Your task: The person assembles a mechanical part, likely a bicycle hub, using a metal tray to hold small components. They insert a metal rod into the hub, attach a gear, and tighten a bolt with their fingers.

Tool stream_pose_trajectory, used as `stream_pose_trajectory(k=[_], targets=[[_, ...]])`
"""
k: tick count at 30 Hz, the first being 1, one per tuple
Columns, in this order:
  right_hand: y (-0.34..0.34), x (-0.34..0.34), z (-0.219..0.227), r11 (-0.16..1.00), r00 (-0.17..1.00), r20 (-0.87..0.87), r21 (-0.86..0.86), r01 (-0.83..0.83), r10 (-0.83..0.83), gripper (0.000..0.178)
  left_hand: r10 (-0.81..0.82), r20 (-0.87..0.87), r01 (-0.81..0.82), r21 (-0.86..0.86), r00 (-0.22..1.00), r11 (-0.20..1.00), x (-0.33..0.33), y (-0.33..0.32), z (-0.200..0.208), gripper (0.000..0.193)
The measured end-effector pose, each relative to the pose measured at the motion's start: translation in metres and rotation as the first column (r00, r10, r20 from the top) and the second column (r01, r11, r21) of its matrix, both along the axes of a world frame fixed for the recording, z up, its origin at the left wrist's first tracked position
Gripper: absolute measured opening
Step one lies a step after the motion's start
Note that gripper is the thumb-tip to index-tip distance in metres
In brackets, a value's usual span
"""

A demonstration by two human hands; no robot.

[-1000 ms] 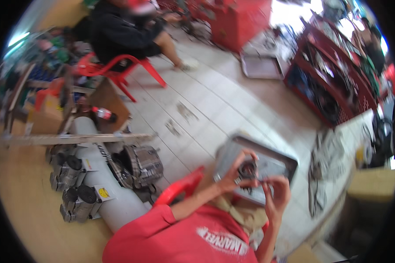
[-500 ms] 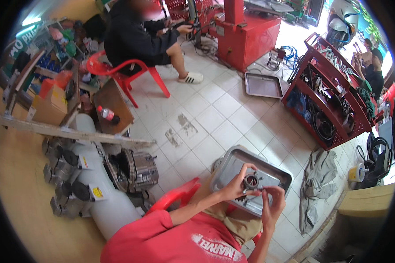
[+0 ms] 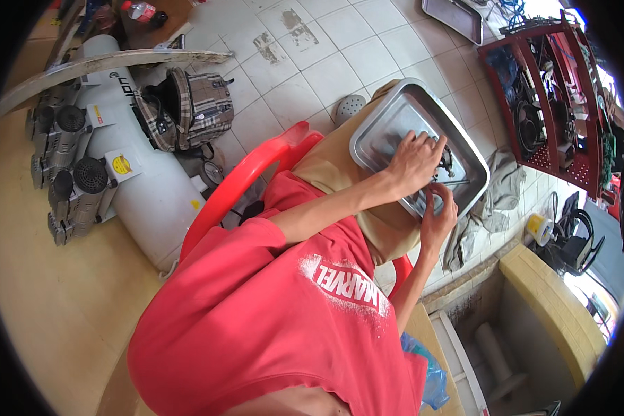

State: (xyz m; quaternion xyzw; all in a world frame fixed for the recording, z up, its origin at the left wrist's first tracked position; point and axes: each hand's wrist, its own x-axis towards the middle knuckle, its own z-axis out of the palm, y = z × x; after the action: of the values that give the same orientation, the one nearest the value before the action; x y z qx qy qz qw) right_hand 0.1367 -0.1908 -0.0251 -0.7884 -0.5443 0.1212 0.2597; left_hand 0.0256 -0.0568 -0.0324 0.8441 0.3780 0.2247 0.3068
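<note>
A shallow silver metal tray (image 3: 378,128) rests across my lap. Bent over its right half, my left hand (image 3: 414,165) has its fingers closed on a dark, round metal part (image 3: 446,163), which the hand partly covers. Close below it, at the tray's near right edge, my right hand (image 3: 438,213) is curled with thumb and fingers drawn together. What sits in that pinch, if anything, is too small to make out. A thin dark rod (image 3: 456,182) lies in the tray just right of the hands.
A red plastic chair (image 3: 236,177) is under me. To the left stand a white cylindrical tank (image 3: 142,201) and a plaid bag (image 3: 204,104). At the right are a red tool cart (image 3: 568,156), a grey cloth (image 3: 489,197) on the tiles and a yellowish ledge (image 3: 551,308).
The view has tilted down toward my lap. Both hands have lowered into the tray with the round metal part, which was held up above it before.
</note>
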Motion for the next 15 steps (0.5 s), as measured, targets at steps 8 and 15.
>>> stream_pose_trajectory(k=[8,15], targets=[[-0.007,0.003,0.017,0.992,0.988,0.153,0.125,-0.018,-0.001,0.023,-0.111,0.139,0.115,-0.021,0.984,0.993,-0.021,0.015,0.004,0.043],[-0.149,-0.068,0.005,0.681,0.689,-0.267,0.138,0.719,-0.674,0.017,-0.187,0.045,0.186,0.013,0.981,0.982,-0.044,0.029,-0.007,0.021]])
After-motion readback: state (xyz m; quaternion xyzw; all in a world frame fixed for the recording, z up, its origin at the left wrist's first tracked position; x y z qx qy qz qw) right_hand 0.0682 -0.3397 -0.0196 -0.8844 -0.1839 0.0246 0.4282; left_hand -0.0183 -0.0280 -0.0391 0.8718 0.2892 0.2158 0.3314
